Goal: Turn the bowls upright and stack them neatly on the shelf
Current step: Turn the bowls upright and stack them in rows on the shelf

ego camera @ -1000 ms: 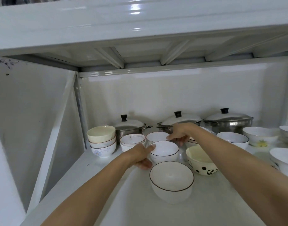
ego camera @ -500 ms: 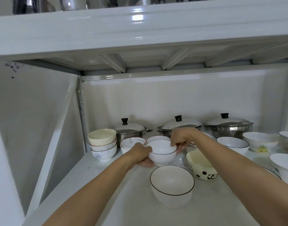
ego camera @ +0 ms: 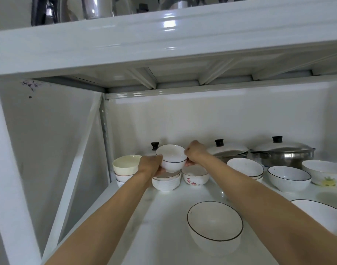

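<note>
A small white bowl with a dark rim [ego camera: 171, 159] is upright in the air, just above a short stack of ribbed white bowls [ego camera: 166, 182]. My left hand [ego camera: 151, 165] grips its left side from below. My right hand [ego camera: 194, 153] pinches its right rim. To the right of the stack sits a white bowl with red characters [ego camera: 195, 178]. A stack topped by a cream bowl [ego camera: 125, 164] stands at the far left. A larger dark-rimmed bowl [ego camera: 214, 222] sits upright near the front of the white shelf [ego camera: 164, 226].
Lidded steel pots [ego camera: 284, 153] line the back wall. More upright bowls stand to the right: a speckled one [ego camera: 245, 167], a blue-tinted one [ego camera: 289, 177], one with a yellow print [ego camera: 324, 173], and a big one at the right edge [ego camera: 322, 217]. The upper shelf [ego camera: 164, 41] hangs low overhead.
Both hands took the dark-rimmed small bowl off the shelf and carried it up and left, over the ribbed stack. The view has tilted upward.
</note>
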`<action>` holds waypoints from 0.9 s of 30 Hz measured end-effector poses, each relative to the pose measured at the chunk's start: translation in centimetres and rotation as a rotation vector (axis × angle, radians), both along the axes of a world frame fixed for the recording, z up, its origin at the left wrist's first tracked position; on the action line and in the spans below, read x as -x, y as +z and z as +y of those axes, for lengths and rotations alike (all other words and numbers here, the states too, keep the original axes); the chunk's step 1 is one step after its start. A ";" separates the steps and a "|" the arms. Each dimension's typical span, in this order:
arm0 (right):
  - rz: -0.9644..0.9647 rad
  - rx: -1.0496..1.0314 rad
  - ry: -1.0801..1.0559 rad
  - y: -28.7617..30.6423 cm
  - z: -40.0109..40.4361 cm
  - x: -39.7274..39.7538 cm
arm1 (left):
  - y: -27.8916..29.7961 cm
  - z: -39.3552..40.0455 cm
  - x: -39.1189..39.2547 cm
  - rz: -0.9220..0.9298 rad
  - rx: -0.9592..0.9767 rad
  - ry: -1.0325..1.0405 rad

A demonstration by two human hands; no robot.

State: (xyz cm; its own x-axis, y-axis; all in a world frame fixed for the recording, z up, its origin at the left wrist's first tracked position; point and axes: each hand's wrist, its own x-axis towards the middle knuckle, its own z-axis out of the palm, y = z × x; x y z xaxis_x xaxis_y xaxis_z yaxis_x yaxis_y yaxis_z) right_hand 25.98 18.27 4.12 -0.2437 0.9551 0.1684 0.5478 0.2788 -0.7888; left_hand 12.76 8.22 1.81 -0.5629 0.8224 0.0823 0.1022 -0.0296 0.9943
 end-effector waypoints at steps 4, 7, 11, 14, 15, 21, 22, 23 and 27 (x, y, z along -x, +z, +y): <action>-0.038 -0.006 -0.012 -0.9 0.3 1.8 | -0.8 0.8 1.2 0.017 0.015 0.040; -0.049 0.033 -0.019 -1.5 0.4 2.6 | -1.6 1.3 2.1 0.095 0.065 0.084; -0.024 0.049 -0.027 -2.1 0.9 3.0 | -2.0 0.9 1.8 0.188 0.101 0.136; -0.044 0.060 -0.022 -2.5 1.2 3.1 | -2.0 0.9 1.7 0.242 0.129 0.146; -0.069 0.060 -0.021 -2.5 1.2 3.1 | -2.2 1.1 1.8 0.245 0.134 0.146; -0.194 0.013 -0.026 -3.1 1.3 3.7 | -3.0 1.4 2.4 0.286 0.146 0.144; -0.216 0.018 -0.039 -3.3 1.3 3.8 | -3.1 1.4 2.5 0.299 0.146 0.150; -0.232 0.020 -0.047 -3.5 1.4 4.0 | -3.3 1.5 2.6 0.316 0.142 0.155; -0.256 0.013 -0.049 -3.4 1.1 3.9 | -3.4 1.3 2.5 0.393 0.142 0.153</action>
State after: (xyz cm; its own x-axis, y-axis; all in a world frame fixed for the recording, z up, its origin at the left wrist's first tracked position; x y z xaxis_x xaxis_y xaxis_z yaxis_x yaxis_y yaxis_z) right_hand 22.13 19.40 0.76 -0.2301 0.9685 0.0950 0.7427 0.2379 -0.6259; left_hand 10.28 9.56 -1.63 -0.6274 0.7509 0.2064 0.4659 0.1496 0.8721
